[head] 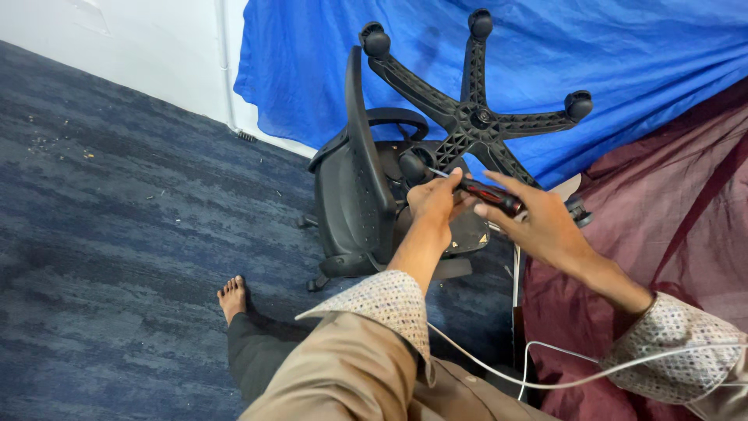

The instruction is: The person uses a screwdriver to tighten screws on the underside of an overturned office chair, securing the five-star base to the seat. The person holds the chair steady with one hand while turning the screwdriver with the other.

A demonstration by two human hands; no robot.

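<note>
A black office chair [354, 195] lies tipped on its side on the carpet, its five-armed wheel base [475, 117] pointing up toward me. My right hand [545, 226] grips a screwdriver [487, 193] with a red and black handle, its metal shaft aimed left at the underside of the seat. My left hand [432, 204] rests on the seat's underside beside the screwdriver tip, fingers curled near the shaft. The exact spot where the tip meets the chair is hidden behind my left hand.
Blue cloth [623, 54] hangs behind the chair and maroon cloth [686, 203] covers the right side. A white cable [545, 382] runs across my lap. My bare foot [232, 296] rests on dark blue carpet [117, 218]. A white wall [156, 39] stands at back left.
</note>
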